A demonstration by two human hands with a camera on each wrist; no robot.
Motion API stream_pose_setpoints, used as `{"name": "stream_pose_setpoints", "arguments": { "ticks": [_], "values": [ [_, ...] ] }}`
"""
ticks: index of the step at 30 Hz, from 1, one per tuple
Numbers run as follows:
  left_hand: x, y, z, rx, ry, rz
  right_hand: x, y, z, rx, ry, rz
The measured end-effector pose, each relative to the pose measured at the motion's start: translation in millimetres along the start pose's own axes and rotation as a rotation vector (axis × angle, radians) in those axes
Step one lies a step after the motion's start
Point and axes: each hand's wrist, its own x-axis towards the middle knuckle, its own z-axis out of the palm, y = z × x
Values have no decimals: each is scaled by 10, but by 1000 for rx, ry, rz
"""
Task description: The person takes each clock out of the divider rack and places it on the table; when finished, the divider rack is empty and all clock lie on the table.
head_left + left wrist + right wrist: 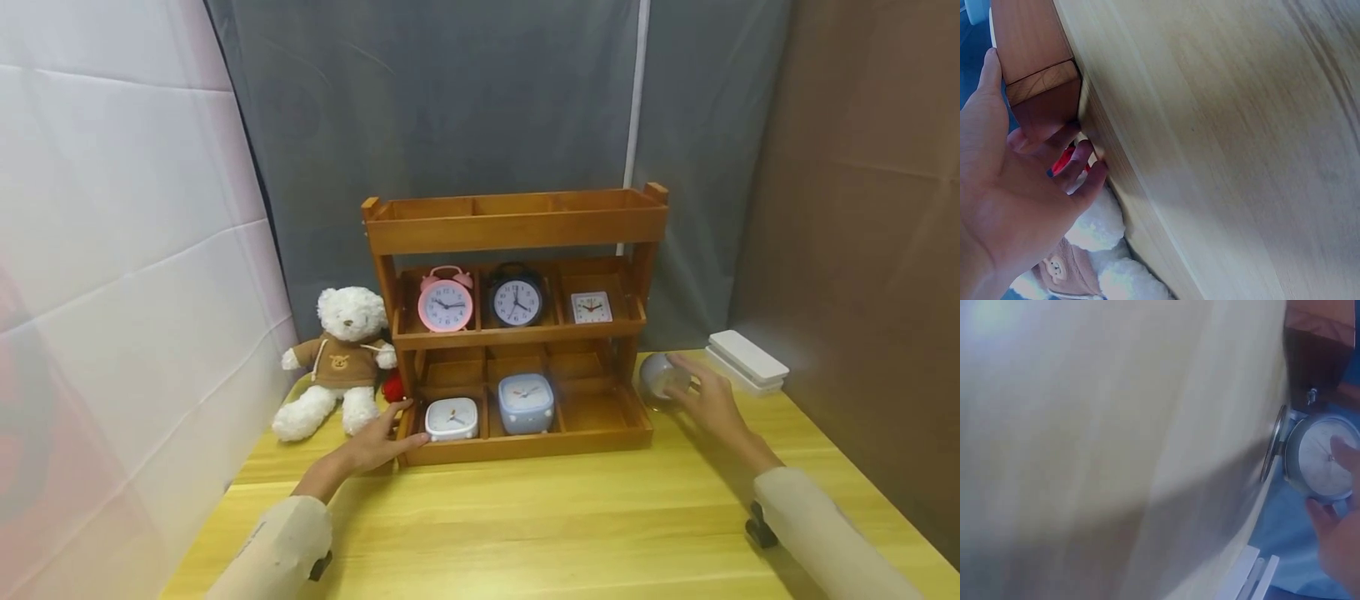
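A wooden tiered shelf [517,237] stands on the table. My left hand [371,442] holds its lower left front corner, thumb on one side and fingers on the other, as the left wrist view shows too. At the shelf's right side my right hand [712,406] grips a round grey clock [658,377] by its edge. In the right wrist view the clock's pale dial [1319,465] has a finger across it, and a metal ring base [1272,445] is on the table. A white clock [452,418] and a blue clock [526,403] occupy the lower tier.
A pink alarm clock [446,305], a black one [517,301] and a small square clock [592,307] sit on the middle tier. A white teddy bear [341,364] is left of the shelf, near a red object [393,387]. White slabs [747,358] lie at the right.
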Motion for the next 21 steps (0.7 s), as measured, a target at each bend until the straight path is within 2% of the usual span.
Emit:
{"name": "stream_pose_setpoints", "arguments": {
  "ticks": [11, 15, 21],
  "values": [
    [40, -29, 11, 1, 9, 7, 311, 32, 86, -13, 17, 60],
    [39, -30, 14, 1, -7, 9, 349, 53, 128, -78, 20, 80],
    [14, -22, 21, -2, -6, 1, 365, 80, 188, -64, 16, 70]
  ]
}}
